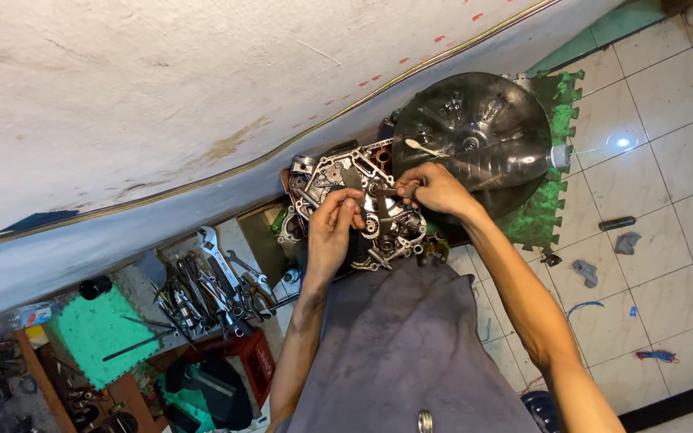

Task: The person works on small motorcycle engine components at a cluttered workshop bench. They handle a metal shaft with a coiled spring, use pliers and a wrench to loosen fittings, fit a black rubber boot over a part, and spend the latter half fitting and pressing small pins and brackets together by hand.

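A grimy metal engine case (338, 180) with gears and openings rests on the floor against the wall, just beyond my grey-clad knees. My left hand (332, 228) pinches a small dark part at the centre of the case. My right hand (433, 188) reaches in from the right, fingers closed on a small metal piece over the same spot. The two hands almost touch. What lies under the fingertips is hidden.
A large dark round basin (475, 136) sits on a green foam mat (551, 204) right of the case. Several wrenches and pliers (210, 285) lie at the left, beside a green mat (94, 333). Small rags and a black handle (618, 223) dot the white tile floor.
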